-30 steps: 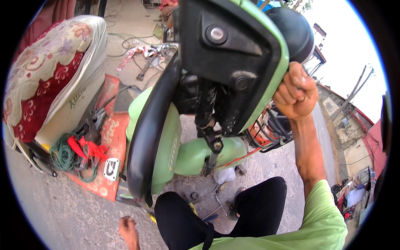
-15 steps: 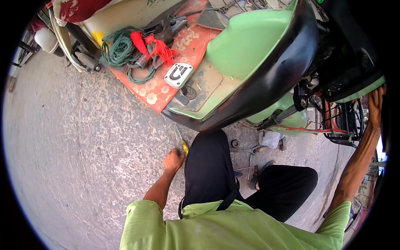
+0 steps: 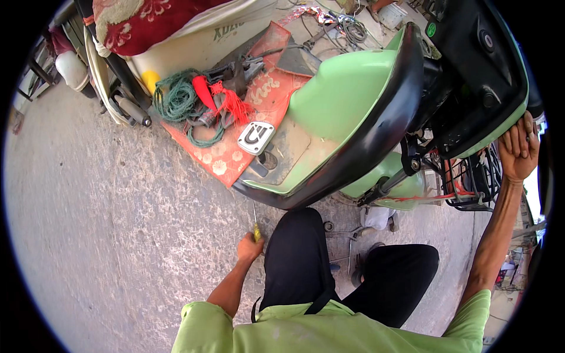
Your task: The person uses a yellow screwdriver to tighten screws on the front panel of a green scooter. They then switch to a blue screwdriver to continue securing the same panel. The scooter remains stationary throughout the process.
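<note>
Our left hand (image 3: 250,249), lower left of centre, closes around the lower end of the yellow-handled screwdriver (image 3: 257,232), probably leaving its shaft (image 3: 255,212) free. At far right, our right hand (image 3: 518,150) curls against the panel (image 3: 471,88) of the green scooter (image 3: 347,82), perhaps steadying it; we cannot tell whether it grips anything. The black edging (image 3: 365,159) and our knee (image 3: 297,229) crowd the screwdriver; green rope (image 3: 175,97) lies upper left.

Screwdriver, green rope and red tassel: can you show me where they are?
Screwdriver (image 3: 256,232): head view, on its yellow handle.
Green rope (image 3: 175,97): head view, on its coil.
Red tassel (image 3: 233,105): head view, on its fringe.
</note>
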The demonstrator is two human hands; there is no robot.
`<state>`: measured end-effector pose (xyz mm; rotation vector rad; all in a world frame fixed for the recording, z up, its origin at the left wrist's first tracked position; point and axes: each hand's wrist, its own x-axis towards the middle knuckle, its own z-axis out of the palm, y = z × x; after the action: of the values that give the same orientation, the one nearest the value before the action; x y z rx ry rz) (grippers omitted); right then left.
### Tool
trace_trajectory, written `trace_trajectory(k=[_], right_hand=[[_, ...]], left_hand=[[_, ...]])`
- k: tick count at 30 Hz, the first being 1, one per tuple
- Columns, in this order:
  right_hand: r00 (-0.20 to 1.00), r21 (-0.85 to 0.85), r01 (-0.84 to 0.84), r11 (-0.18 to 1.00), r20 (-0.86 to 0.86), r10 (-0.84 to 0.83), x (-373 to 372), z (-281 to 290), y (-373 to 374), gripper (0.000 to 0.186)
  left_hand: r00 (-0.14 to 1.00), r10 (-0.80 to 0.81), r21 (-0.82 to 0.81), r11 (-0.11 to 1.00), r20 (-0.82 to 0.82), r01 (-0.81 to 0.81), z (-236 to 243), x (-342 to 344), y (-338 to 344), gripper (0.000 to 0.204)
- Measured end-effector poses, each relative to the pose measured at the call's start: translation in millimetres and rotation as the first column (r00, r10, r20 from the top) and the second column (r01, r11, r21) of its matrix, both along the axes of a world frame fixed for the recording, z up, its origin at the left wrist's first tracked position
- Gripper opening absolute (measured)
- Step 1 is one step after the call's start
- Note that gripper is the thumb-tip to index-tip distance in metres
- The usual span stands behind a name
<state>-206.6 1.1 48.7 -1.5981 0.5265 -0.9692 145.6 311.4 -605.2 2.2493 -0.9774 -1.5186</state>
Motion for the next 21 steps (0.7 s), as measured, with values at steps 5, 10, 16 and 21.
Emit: trace_trajectory(k=[5,10,16,21], right_hand=[[1.000,-0.047,-0.008,0.999,-0.001,0.008,2,-5,-2,0.024],[1.000,-0.103,0.014,0.995,0.019,-0.012,3,-12,0,0.029],[0.995,-0.082,-0.082,0.993,0.051,0.086,3,-20,-8,0.027],[0.995,-0.112,-0.062,0.992,0.070,0.071,-1,-22,-5,0.031]], left_hand=[[0.856,0.358,-0.093,0.904,-0.372,-0.418,9,43,34,0.027],[0.714,0.565,-0.146,0.733,-0.413,-0.664,47,87,45,0.023],[0.650,0.632,-0.370,0.534,-0.422,-0.760,126,122,31,0.026],[0.588,0.522,-0.484,0.336,-0.618,-0.808,202,148,7,0.030]])
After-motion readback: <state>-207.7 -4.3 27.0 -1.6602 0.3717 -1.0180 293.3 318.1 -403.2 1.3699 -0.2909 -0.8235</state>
